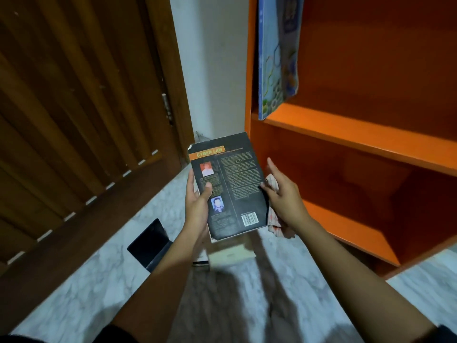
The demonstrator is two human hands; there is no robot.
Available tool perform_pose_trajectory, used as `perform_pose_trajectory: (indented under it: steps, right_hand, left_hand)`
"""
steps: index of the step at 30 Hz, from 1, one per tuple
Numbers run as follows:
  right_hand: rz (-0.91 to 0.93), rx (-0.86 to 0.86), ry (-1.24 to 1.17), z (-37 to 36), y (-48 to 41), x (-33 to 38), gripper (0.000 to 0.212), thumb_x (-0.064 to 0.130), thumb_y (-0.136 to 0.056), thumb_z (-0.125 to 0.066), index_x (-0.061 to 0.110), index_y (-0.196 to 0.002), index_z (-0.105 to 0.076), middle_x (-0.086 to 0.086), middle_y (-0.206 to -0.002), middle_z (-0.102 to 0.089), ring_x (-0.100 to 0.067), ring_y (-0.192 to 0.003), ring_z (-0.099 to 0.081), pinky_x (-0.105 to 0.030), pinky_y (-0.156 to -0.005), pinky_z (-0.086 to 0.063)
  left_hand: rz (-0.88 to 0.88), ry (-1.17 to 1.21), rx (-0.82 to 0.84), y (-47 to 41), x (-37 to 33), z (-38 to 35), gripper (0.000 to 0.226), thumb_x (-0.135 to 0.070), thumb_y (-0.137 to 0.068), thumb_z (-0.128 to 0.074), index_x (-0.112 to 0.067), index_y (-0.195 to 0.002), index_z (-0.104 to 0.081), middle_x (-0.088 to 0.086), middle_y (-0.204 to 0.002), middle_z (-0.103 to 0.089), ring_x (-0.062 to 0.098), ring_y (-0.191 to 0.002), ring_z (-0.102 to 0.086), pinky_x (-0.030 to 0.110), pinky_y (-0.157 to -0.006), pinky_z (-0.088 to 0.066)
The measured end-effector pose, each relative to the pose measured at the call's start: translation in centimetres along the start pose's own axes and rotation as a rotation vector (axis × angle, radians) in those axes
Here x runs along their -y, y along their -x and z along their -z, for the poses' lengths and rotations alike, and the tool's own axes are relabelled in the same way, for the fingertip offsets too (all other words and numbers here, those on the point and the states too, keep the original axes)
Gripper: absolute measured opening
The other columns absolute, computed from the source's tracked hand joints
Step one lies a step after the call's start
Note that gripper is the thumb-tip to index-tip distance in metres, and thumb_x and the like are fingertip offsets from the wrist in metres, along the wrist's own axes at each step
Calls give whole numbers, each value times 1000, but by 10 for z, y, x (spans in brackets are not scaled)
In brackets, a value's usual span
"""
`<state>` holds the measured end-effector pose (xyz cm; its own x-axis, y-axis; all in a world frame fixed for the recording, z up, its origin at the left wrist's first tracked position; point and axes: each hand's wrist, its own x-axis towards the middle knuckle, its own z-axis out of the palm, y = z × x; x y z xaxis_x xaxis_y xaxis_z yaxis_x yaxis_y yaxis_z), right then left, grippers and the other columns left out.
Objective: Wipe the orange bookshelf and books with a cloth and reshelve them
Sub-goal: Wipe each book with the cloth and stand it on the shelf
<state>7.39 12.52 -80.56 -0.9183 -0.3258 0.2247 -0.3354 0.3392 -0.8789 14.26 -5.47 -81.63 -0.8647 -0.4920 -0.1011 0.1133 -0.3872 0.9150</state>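
Note:
A black paperback (pixel 235 184) with an orange "CYBER LAW" title bar is held back cover up in front of the orange bookshelf (pixel 358 134). My left hand (pixel 197 201) grips its left edge, thumb on the cover. My right hand (pixel 284 194) holds a white and red patterned cloth (pixel 278 227) against the book's right edge, thumb touching the cover. A blue illustrated book (pixel 277 55) stands upright at the left end of the upper shelf. The two lower shelves hold nothing visible.
A dark wooden slatted door (pixel 81 115) fills the left. On the marble floor (pixel 99 280) lie a black flat object (pixel 150 243) and several books (pixel 230 252) under my hands. A white wall (pixel 212 70) stands between door and shelf.

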Motion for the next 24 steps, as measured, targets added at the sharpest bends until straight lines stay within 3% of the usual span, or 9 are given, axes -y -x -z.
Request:
perform_pose_trajectory:
  steps: [2,4,7,9,12,14,18,21,24]
  right_hand:
    - [75,-41,29,1,2,17,64,3,-92,-57,21,-147,-28,-3,-146,-41,-5,-129,-32,-16,-103,-28]
    - [129,-80,74,-3,4,30,65,-2,-91,-55,19,-147,-29,-7,-147,-40,-14,-135,-35,-22,-108,-29]
    - [172,-110,102,-13,7,50,65,-1,-90,-55,16,-147,-30,-10,-147,-40,-23,-137,-36,-39,-112,-33]
    - [195,-80,75,-25,12,66,63,4,-92,-55,17,-147,-28,-10,-148,-40,-23,-137,-35,-43,-111,-34]
    - [174,-24,53,-44,20,87,62,31,-96,-51,20,-149,-22,-7,-151,-34,-21,-140,-30,-41,-112,-31]
    - [138,-49,59,-49,25,95,64,41,-95,-48,15,-148,-23,-7,-151,-31,-19,-136,-32,-33,-111,-29]
    - [164,-62,30,-45,37,105,53,39,-93,-53,11,-136,-38,0,-122,-32,-7,-107,-41,-22,-93,-37]
    - [208,-97,3,-44,41,109,45,35,-90,-60,11,-126,-49,-2,-120,-47,-8,-109,-47,-22,-91,-39]
    - [209,-110,-101,-43,50,108,42,41,-85,-65,15,-116,-55,3,-121,-59,-11,-115,-53,-25,-93,-43]
  left_hand:
    - [-65,-39,47,10,-14,-3,51,-6,-94,-51,-45,-125,-41,8,-137,-53,27,-113,-60,49,-95,-49]
    - [-139,-79,97,19,-24,-4,53,-6,-92,-53,-48,-122,-43,7,-141,-48,26,-121,-55,51,-99,-45]
    - [-214,-139,132,35,-37,-4,57,-5,-93,-53,-39,-135,-35,1,-144,-44,13,-119,-56,36,-93,-52]
    - [-244,-168,151,47,-43,-4,60,-3,-93,-51,-31,-142,-31,-3,-143,-43,2,-110,-60,24,-82,-54]
    - [-269,-214,200,64,-52,-6,60,-1,-94,-50,-30,-142,-30,-4,-139,-46,0,-105,-62,19,-75,-53]
    - [-270,-219,224,71,-58,-5,59,-1,-94,-50,-36,-138,-32,-1,-140,-47,4,-107,-62,21,-76,-54]
    - [-274,-199,205,79,-70,1,60,-2,-94,-50,-36,-139,-32,-11,-128,-55,6,-103,-65,22,-74,-55]
    - [-282,-188,193,83,-79,2,60,-2,-94,-50,-30,-143,-31,-14,-125,-55,6,-106,-63,22,-77,-54]
    - [-284,-161,183,86,-87,5,60,-2,-94,-50,-29,-144,-30,0,-140,-49,16,-120,-56,34,-94,-52]
